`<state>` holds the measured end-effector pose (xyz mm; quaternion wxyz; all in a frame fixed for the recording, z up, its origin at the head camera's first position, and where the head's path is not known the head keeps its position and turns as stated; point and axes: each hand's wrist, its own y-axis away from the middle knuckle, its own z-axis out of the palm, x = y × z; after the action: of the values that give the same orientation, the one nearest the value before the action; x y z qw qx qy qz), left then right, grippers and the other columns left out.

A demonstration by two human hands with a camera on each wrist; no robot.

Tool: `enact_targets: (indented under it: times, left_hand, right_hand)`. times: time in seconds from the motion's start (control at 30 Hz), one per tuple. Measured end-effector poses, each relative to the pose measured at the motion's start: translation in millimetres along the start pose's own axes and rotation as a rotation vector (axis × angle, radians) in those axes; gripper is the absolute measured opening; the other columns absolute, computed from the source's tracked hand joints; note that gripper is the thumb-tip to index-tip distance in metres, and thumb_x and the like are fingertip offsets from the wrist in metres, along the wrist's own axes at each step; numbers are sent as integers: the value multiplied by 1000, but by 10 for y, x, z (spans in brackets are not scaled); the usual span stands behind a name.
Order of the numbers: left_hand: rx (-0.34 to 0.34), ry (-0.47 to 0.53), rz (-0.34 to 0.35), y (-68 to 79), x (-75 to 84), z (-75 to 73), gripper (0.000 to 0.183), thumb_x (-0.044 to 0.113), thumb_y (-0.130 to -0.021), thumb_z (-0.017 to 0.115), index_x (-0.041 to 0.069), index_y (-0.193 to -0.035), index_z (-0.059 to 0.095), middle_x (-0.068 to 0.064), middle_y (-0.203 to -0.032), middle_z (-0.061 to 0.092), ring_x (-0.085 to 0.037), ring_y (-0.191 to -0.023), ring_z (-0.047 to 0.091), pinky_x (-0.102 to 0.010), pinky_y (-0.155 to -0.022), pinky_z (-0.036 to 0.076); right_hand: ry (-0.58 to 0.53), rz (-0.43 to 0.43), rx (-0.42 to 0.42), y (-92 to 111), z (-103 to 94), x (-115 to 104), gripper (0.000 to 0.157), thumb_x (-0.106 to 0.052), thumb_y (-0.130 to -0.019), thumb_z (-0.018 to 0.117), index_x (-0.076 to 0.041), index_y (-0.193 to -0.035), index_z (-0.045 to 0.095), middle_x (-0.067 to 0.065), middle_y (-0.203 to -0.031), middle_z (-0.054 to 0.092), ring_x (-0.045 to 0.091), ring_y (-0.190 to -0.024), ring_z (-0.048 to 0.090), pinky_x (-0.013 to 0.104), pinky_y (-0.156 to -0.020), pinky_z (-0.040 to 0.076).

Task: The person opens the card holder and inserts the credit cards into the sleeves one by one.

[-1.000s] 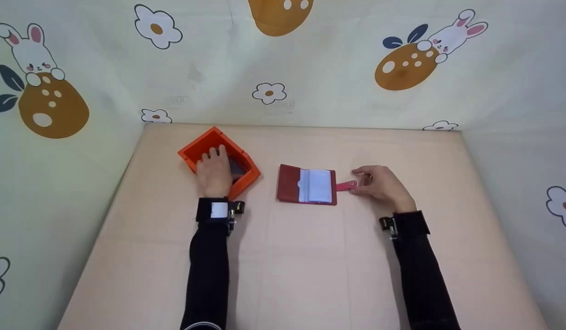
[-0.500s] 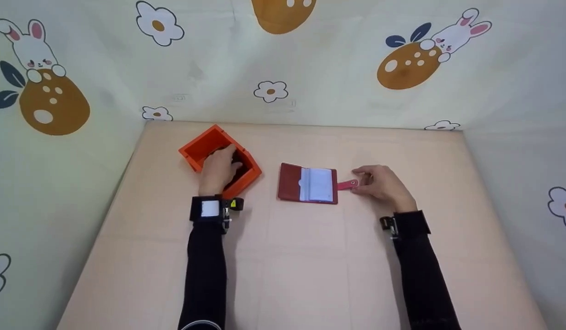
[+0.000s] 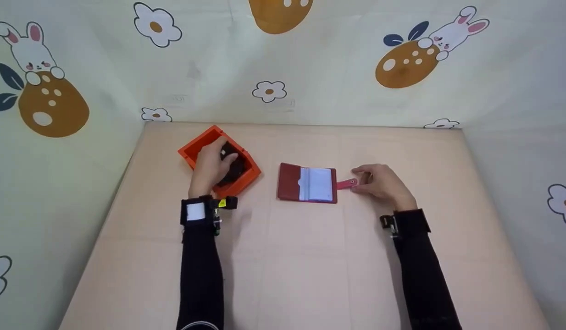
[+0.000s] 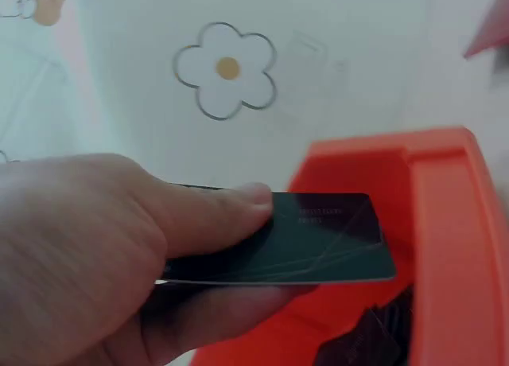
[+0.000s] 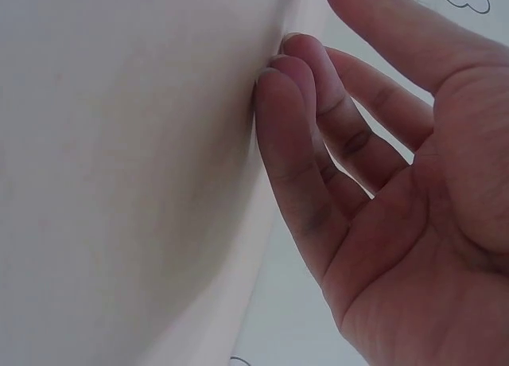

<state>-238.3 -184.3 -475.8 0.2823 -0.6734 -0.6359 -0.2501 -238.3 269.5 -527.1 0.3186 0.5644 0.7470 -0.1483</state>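
Note:
In the left wrist view my left hand (image 4: pixel 103 247) pinches a dark, glossy card (image 4: pixel 334 239), thumb on top and fingers beneath. This hand (image 3: pixel 209 167) is over the orange box (image 3: pixel 246 181) in the head view. More dark cards (image 4: pixel 370 338) lie inside the box. A red card holder (image 3: pixel 290 182) lies unfolded on the table, its clear sleeves (image 3: pixel 319 184) showing. Its pink strap (image 3: pixel 345 184) with a snap points right, its end between the thumb and index finger of my right hand (image 3: pixel 381 185). The right fingers are loosely bent, and their tips rest on the table.
A pale cloth covers the table (image 3: pixel 301 256). Behind and beside it hang patterned curtain walls (image 3: pixel 219 68) with rabbits and flowers. The box stands near the back left, the card holder near the middle.
My left hand has gone from reaching down into the orange box to lifting a dark card, shifting slightly left. The right hand and the card holder stay put.

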Motion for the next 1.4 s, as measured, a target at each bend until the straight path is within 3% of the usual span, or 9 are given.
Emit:
enact_targets:
  times: [0.23,0.4,0.6,0.7,0.9,1.0,1.13,1.27,1.4]
  left_hand:
    - [93,205,-53,38,141,-123,33,19,-93,79,9,-122,67,-14,-122,69,-30,-106,64,-45,-94,60]
    - [85,288,-85,37,189,-112,33,19,-92,81,7,-118,64,-13,-118,72,-26,-101,70,-38,-88,62]
    - [105,443,-27,35,237,-7,38,15,-88,84,11,-115,56,-13,-109,74,-25,-94,72,-28,-69,62]
    - [112,509,18,43,272,78,30,19,-92,81,14,-116,63,-11,-109,70,-25,-93,69,-29,-71,61]
    - [83,497,91,18,342,281,29,19,-106,59,12,-133,55,-13,-120,59,-26,-103,60,-37,-86,57]
    - [73,494,90,3,380,375,32,19,-110,51,11,-140,43,-16,-123,55,-27,-101,59,-34,-82,58]
    - [93,582,78,-4,416,470,40,20,-109,54,12,-142,33,-19,-126,52,-30,-91,63,-33,-61,61]
    - [89,642,53,0,427,542,40,24,-106,61,14,-137,38,-17,-121,56,-31,-81,64,-43,-51,58]
    - [61,561,41,-11,461,663,28,24,-107,58,12,-129,47,-15,-115,61,-25,-88,63,-41,-62,60]
  right_hand:
    - [-17,37,-7,-5,-9,-11,52,-17,-85,86,-6,-133,69,8,-89,70,22,-82,60,35,-76,47]
    - [-22,28,-8,-6,-5,-19,52,-16,-86,85,-5,-133,69,8,-89,70,22,-83,60,35,-76,47]
    - [23,16,11,-12,-7,-50,46,-15,-89,79,-5,-133,69,11,-94,72,24,-88,62,36,-81,48]
    - [70,24,18,-18,0,-110,43,-9,-90,72,-6,-133,69,12,-98,71,25,-89,61,37,-81,47]
    - [155,-18,46,-47,100,-346,47,3,-92,57,-12,-135,69,11,-109,64,29,-96,61,42,-83,49]
    - [182,-51,39,-62,189,-437,55,10,-89,51,-12,-136,69,11,-113,63,30,-103,61,45,-87,50]
    - [218,-92,69,-65,287,-513,59,14,-85,48,-9,-135,68,13,-116,63,32,-110,56,47,-92,49]
    - [245,-156,80,-56,356,-590,47,3,-93,50,-6,-136,67,15,-121,65,33,-112,56,49,-95,50]
    - [264,-180,39,-37,423,-641,43,-21,-98,65,-7,-139,65,15,-129,63,33,-116,57,49,-98,50]
